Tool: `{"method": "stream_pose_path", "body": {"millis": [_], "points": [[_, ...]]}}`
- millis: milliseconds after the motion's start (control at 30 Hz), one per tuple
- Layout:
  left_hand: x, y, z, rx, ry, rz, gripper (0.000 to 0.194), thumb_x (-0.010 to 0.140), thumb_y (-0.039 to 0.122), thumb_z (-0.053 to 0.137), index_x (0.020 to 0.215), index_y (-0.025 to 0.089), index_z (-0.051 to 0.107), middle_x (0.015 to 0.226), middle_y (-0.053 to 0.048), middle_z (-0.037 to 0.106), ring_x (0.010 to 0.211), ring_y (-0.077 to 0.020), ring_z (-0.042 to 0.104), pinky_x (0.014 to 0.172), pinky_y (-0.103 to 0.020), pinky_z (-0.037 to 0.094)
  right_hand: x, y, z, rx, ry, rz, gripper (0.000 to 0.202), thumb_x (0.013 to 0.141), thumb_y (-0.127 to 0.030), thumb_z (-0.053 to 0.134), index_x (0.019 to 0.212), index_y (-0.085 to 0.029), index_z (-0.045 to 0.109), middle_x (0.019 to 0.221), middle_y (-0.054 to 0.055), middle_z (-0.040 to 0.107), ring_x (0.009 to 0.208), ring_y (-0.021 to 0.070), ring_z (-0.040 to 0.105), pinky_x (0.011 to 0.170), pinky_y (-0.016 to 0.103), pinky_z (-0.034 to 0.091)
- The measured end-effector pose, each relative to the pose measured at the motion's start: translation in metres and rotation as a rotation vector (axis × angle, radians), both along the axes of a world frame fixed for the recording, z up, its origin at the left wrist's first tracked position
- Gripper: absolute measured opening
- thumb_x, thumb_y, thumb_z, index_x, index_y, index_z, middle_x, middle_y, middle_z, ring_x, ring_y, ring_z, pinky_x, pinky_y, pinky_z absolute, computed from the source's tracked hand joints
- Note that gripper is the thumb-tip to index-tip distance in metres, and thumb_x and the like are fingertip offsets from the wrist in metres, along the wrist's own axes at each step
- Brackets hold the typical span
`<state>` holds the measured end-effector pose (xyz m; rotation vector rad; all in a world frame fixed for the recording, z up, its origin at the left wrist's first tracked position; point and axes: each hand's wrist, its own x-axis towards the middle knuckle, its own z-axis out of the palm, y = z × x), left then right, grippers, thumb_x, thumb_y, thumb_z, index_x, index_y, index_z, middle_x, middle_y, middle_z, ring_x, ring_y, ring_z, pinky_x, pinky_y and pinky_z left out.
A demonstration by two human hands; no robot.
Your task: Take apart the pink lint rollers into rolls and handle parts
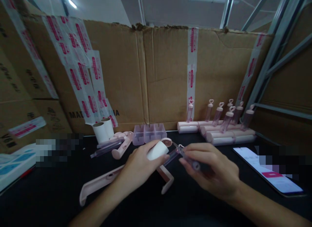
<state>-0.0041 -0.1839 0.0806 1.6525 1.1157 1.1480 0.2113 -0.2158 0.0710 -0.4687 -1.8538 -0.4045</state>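
My left hand [138, 165] is closed around a white roll [158, 151], thumb in front and fingers behind. A round pink end piece [167, 142] shows at its far side. My right hand [212, 168] pinches a translucent purplish handle [191, 159], with a small loop near the fingertips and a thin dark piece pointing at the pink end. Another clear purplish part [172, 157] lies between the hands; I cannot tell which hand it touches. Under my left hand rest a long pink bracket-like part [97, 185] and a bent pink piece [167, 180].
Several pink rollers with clear heart-topped handles [229, 119] stand at the back right. A clear purplish divided box [149, 134], white rolls [103, 131] and pink parts [123, 147] are behind my hands. A lit phone [266, 170] lies right. Cardboard [165, 74] walls the back.
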Motion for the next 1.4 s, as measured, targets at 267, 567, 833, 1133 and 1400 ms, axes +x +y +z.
{"method": "stream_pose_path", "body": {"millis": [267, 567, 833, 1133, 1400], "points": [[-0.006, 0.005, -0.002, -0.146, 0.034, -0.123, 0.033, 0.070, 0.027, 0.081, 0.102, 0.023, 0.077, 0.056, 0.002, 0.068, 0.029, -0.0093, 0.043, 0.025, -0.018, 0.020, 0.000, 0.023, -0.009, -0.545, 0.364, 0.082, 0.007, 0.093, -0.023, 0.069, 0.094, -0.019, 0.063, 0.084, 0.002, 0.068, 0.069, 0.0153, 0.067, 0.065, 0.028, 0.058], [0.001, 0.007, 0.003, -0.201, -0.291, 0.026, 0.033, 0.089, 0.050, 0.063, 0.095, 0.018, 0.058, 0.064, 0.001, 0.061, 0.040, -0.0138, 0.055, 0.030, -0.020, 0.041, 0.005, 0.028, -0.002, -0.570, 0.624, 0.140, 0.012, 0.097, -0.030, 0.066, 0.099, -0.019, 0.059, 0.088, 0.002, 0.069, 0.068, 0.0136, 0.070, 0.062, 0.025, 0.060], [-0.001, 0.004, 0.013, -0.244, -0.759, 0.183, 0.022, 0.100, 0.035, 0.048, 0.108, 0.016, 0.056, 0.084, -0.008, 0.069, 0.070, -0.0209, 0.070, 0.063, -0.033, 0.062, -0.006, 0.007, 0.001, -0.438, 0.600, 0.237, 0.016, 0.096, -0.014, 0.063, 0.108, -0.022, 0.055, 0.102, 0.005, 0.073, 0.072, 0.0158, 0.076, 0.064, 0.027, 0.065], [-0.004, 0.019, 0.001, -0.093, -0.888, 0.212, 0.014, 0.092, 0.020, 0.066, 0.105, 0.022, 0.061, 0.104, -0.002, 0.066, 0.093, -0.0153, 0.067, 0.079, -0.025, 0.059, -0.005, 0.006, -0.008, -0.423, 0.467, 0.203, 0.015, 0.095, -0.013, 0.063, 0.107, -0.022, 0.060, 0.101, 0.004, 0.071, 0.075, 0.0152, 0.074, 0.067, 0.028, 0.063], [-0.009, 0.021, 0.002, -0.019, -0.872, 0.203, 0.022, 0.083, 0.022, 0.076, 0.100, 0.022, 0.063, 0.106, -0.003, 0.064, 0.097, -0.0174, 0.063, 0.073, -0.026, 0.058, 0.010, 0.023, 0.001, -0.416, 0.523, -0.050, 0.009, 0.101, -0.028, 0.057, 0.096, -0.021, 0.060, 0.091, 0.004, 0.067, 0.081, 0.0176, 0.064, 0.075, 0.031, 0.051]]}}
